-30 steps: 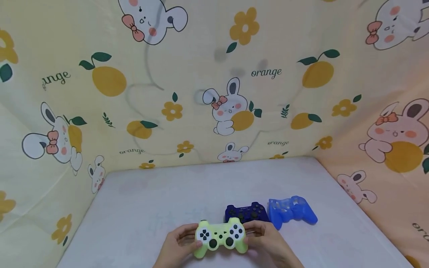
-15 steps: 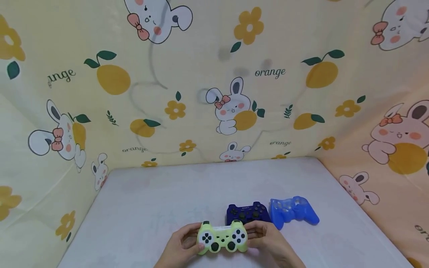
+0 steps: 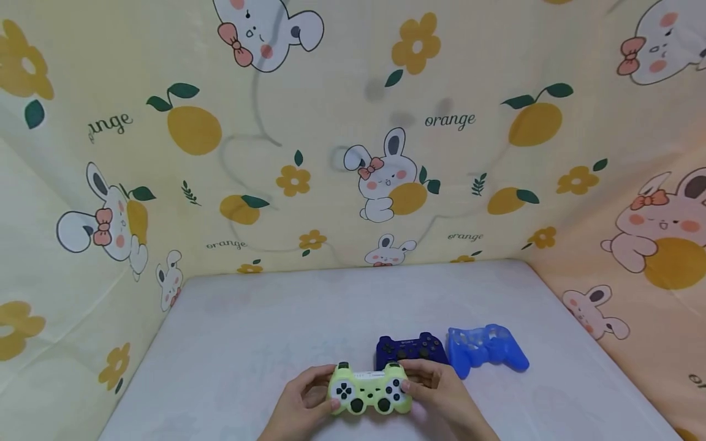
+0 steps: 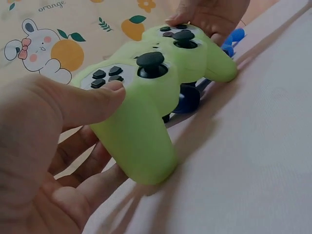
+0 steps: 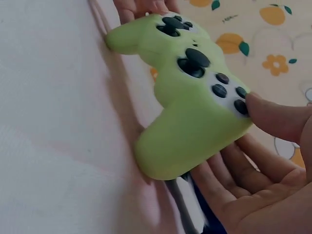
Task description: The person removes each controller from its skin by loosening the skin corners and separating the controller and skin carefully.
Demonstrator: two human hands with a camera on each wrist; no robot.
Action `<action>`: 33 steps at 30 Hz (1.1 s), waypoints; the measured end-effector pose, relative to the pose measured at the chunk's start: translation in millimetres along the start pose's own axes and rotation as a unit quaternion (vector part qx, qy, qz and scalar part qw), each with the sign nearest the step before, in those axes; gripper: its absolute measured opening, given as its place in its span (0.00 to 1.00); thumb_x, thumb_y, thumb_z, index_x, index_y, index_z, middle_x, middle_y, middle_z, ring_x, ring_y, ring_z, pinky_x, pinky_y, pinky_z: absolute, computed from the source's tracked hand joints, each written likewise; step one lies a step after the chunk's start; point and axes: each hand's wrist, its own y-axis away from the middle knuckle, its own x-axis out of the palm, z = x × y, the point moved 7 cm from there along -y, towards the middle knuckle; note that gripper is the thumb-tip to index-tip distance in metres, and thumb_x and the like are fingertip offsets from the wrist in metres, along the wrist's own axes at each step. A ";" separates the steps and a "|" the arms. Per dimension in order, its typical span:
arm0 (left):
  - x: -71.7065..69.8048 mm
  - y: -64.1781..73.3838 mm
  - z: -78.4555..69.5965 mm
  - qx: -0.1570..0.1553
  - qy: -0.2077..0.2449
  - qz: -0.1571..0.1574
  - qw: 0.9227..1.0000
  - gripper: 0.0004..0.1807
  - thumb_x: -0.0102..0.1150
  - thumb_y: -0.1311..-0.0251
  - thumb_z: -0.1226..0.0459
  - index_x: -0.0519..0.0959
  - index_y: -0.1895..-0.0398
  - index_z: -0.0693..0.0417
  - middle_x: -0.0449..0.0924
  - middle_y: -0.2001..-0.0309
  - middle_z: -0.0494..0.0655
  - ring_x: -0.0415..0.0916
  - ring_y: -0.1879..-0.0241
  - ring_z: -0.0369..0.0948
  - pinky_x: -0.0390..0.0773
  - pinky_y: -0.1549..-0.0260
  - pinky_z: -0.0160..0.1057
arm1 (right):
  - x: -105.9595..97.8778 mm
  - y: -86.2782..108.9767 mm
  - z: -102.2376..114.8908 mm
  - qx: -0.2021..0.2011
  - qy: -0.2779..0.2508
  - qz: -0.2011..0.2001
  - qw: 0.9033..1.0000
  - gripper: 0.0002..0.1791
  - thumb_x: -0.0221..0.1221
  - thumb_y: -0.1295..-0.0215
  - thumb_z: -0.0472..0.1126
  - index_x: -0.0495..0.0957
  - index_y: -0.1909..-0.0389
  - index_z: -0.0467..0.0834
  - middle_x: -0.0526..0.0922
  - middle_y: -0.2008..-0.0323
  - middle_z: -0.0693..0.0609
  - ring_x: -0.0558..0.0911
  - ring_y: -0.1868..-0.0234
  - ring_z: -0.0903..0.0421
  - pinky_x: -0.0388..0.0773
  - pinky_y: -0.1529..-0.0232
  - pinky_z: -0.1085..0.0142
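Both hands hold a game controller in a light green silicone cover (image 3: 371, 383), its buttons and sticks facing up toward the head camera. My left hand (image 3: 300, 401) grips the controller's left end; in the left wrist view its thumb lies beside the direction buttons and its fingers are underneath. At the other end, my right hand (image 3: 444, 395) pinches the controller, thumb at the round buttons in the right wrist view, fingers below. Just behind it on the table lies a dark blue controller (image 3: 410, 349), partly hidden by the green one and the right hand.
To the right of the dark blue controller lies a bright blue silicone controller cover (image 3: 486, 348). All of this is on a white table (image 3: 248, 324), walled in by a yellow curtain (image 3: 320, 110) printed with rabbits and oranges.
The green controller has tilted, so its top edge shows more and its handles less. My right thumb has moved up onto its face buttons. The head view has shifted slightly.
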 end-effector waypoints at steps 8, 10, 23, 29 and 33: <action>-1.5 0.5 -0.5 0.003 -0.026 -0.012 1.000 0.29 0.70 0.42 0.61 0.74 0.38 0.55 0.76 0.47 0.52 0.75 0.47 0.50 0.77 0.51 0.38 | 2.7 -1.1 0.8 -0.026 -0.022 -0.022 0.999 0.27 0.67 0.38 0.40 0.75 0.40 0.33 0.81 0.49 0.40 0.81 0.51 0.48 0.79 0.53 0.64; -2.3 0.4 -0.1 0.008 -0.037 -0.013 0.999 0.29 0.70 0.42 0.60 0.73 0.37 0.55 0.76 0.46 0.51 0.74 0.46 0.49 0.76 0.48 0.38 | 4.1 -1.5 1.8 -0.032 -0.022 -0.024 0.999 0.27 0.67 0.38 0.39 0.74 0.40 0.32 0.81 0.49 0.40 0.80 0.51 0.48 0.79 0.53 0.64; 5.8 -17.1 -13.4 0.002 -0.163 -0.048 0.986 0.34 0.68 0.42 0.49 0.74 0.37 0.57 0.79 0.52 0.42 0.76 0.52 0.41 0.78 0.55 0.37 | 9.0 -8.1 32.2 -0.114 0.200 -0.024 0.973 0.23 0.64 0.34 0.47 0.78 0.45 0.38 0.83 0.57 0.52 0.81 0.58 0.55 0.79 0.58 0.65; 7.6 -30.9 -22.4 0.034 -0.232 -0.011 0.972 0.31 0.71 0.46 0.47 0.79 0.45 0.56 0.79 0.56 0.37 0.76 0.58 0.36 0.78 0.61 0.37 | 13.8 -19.0 53.9 -0.159 0.305 0.066 0.937 0.21 0.62 0.33 0.51 0.81 0.48 0.40 0.82 0.59 0.58 0.81 0.63 0.60 0.80 0.63 0.66; 12.5 -38.2 -27.6 0.063 -0.240 0.013 0.969 0.26 0.72 0.48 0.47 0.81 0.52 0.52 0.81 0.58 0.38 0.76 0.60 0.35 0.78 0.61 0.37 | 21.5 -26.4 61.8 -0.173 0.333 0.112 0.920 0.18 0.61 0.32 0.52 0.84 0.51 0.44 0.81 0.61 0.62 0.78 0.66 0.62 0.77 0.66 0.67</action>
